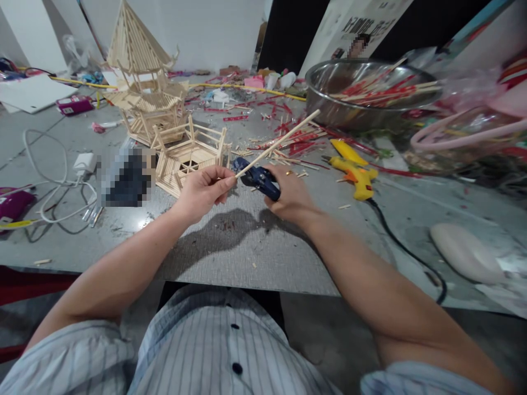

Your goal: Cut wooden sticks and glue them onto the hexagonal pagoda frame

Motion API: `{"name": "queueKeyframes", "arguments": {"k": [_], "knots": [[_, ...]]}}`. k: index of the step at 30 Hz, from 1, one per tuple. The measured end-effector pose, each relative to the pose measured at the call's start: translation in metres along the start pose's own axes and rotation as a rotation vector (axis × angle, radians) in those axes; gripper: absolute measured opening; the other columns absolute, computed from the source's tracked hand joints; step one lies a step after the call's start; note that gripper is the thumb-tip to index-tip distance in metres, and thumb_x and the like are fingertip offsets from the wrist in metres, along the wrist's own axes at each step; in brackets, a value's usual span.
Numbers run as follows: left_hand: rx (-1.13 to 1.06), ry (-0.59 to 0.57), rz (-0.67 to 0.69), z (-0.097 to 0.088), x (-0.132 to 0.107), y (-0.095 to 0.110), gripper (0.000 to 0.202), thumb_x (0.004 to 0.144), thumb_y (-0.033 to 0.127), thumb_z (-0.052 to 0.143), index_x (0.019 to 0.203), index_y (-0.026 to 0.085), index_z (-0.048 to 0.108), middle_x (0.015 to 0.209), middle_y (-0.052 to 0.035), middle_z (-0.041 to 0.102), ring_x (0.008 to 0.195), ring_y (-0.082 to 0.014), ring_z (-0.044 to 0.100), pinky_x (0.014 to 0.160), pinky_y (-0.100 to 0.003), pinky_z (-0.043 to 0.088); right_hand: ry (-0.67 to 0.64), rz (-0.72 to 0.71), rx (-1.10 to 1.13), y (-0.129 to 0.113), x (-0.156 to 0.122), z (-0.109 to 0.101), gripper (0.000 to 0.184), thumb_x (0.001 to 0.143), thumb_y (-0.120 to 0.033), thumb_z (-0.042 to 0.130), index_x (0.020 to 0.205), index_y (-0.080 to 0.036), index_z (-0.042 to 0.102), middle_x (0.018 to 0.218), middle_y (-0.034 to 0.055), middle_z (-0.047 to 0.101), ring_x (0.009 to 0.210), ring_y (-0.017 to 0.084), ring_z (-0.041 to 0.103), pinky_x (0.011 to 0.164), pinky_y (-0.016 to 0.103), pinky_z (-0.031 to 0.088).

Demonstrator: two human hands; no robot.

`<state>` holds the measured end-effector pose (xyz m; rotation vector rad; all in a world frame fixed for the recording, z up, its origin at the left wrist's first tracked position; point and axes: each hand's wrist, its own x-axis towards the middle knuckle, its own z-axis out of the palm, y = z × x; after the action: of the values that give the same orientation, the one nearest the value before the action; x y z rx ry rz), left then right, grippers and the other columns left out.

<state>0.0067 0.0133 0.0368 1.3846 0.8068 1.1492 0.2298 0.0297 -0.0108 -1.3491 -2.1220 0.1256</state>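
Observation:
My left hand is closed, pinching a pale wooden chopstick near its lower end. The stick slants up and away to the right. My right hand is wrapped round a dark blue hand cutter, whose head points left toward the left fingertips. The chopstick passes at the cutter's head; whether it lies between the jaws I cannot tell. Just beyond my left hand sits a six-sided frame of glued sticks with a low railing. Behind it stands a tiered stick pagoda with a pointed roof.
A yellow glue gun with a black cord lies to the right. Behind it stands a steel basin holding chopsticks in red wrappers. Red wrapper scraps and cut stick pieces litter the table. A white charger with cables lies left.

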Motion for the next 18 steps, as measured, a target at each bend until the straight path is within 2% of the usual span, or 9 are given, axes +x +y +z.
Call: {"name": "queueKeyframes", "arguments": {"k": [7, 18], "knots": [[0.02, 0.002, -0.028, 0.001, 0.0, -0.001, 0.038, 0.066, 0.042, 0.082, 0.063, 0.015, 0.056, 0.044, 0.0038, 0.052, 0.038, -0.0032, 0.043, 0.039, -0.016, 0.031, -0.016, -0.093, 0.021, -0.01, -0.003, -0.004, 0.061, 0.065, -0.016, 0.058, 0.125, -0.023, 0.05, 0.115, 0.0127, 0.061, 0.11, 0.031, 0.058, 0.097, 0.052, 0.047], [0.018, 0.026, -0.097, 0.005, -0.001, 0.001, 0.029, 0.073, 0.027, 0.079, 0.063, 0.015, 0.054, 0.043, 0.0044, 0.053, 0.037, -0.0034, 0.046, 0.038, -0.015, 0.035, -0.027, -0.069, -0.004, -0.013, -0.003, -0.005, 0.059, 0.065, -0.016, 0.057, 0.123, -0.027, 0.052, 0.113, 0.0114, 0.062, 0.109, 0.032, 0.058, 0.095, 0.054, 0.047]]}}
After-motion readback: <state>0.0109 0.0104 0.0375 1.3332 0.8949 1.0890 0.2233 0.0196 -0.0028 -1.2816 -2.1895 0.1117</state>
